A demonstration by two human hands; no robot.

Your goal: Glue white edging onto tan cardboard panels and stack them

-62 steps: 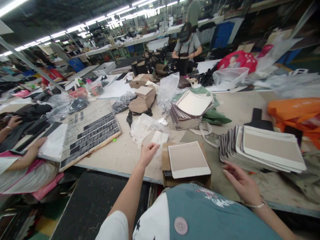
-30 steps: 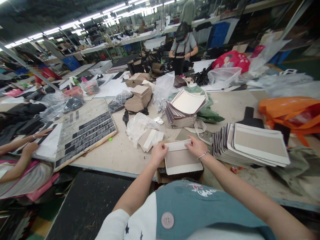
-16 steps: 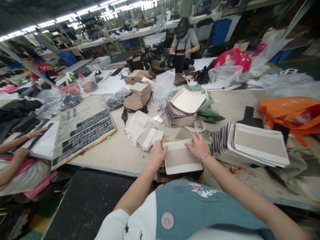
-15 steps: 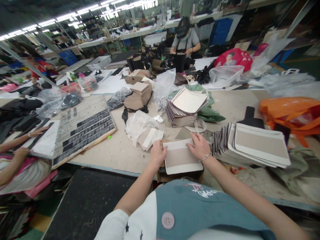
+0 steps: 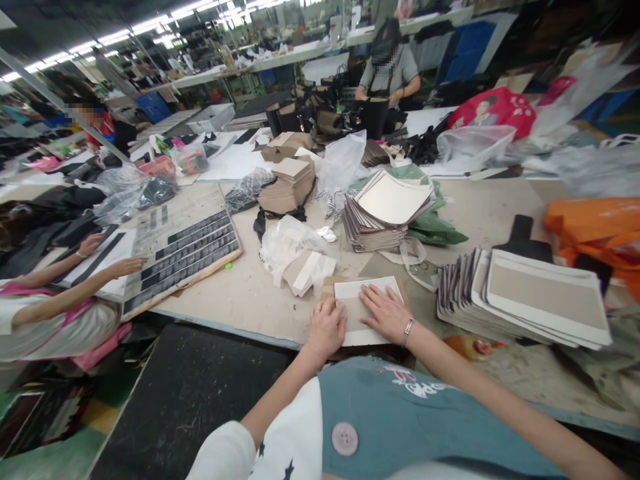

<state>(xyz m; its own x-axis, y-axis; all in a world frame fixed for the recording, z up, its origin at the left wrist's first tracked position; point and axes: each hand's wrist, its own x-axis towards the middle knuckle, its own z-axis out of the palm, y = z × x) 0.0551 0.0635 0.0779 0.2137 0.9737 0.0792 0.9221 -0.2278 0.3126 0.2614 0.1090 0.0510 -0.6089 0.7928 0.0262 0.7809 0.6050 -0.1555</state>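
Resting with fingers spread, the right hand [image 5: 386, 310] lies flat across a panel [image 5: 353, 311], a tan rectangle bordered in matte white, set on a brown cardboard box [image 5: 327, 288] at the table's [image 5: 240, 300] near edge. Over its left side curl the fingers of the left hand [image 5: 327, 327] (whether they pinch the rim, I cannot tell). Around them sit crumpled translucent plastic [image 5: 283, 240], a pile [image 5: 393, 199] of curved cream sheets, and a fanned, round-cornered stack [image 5: 550, 288] of similar panels.

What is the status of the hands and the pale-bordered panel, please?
Left hand on panel, left side; right hand spread across it. Panel lying over brown cardboard. Stack of panels to the right, apart from right hand.
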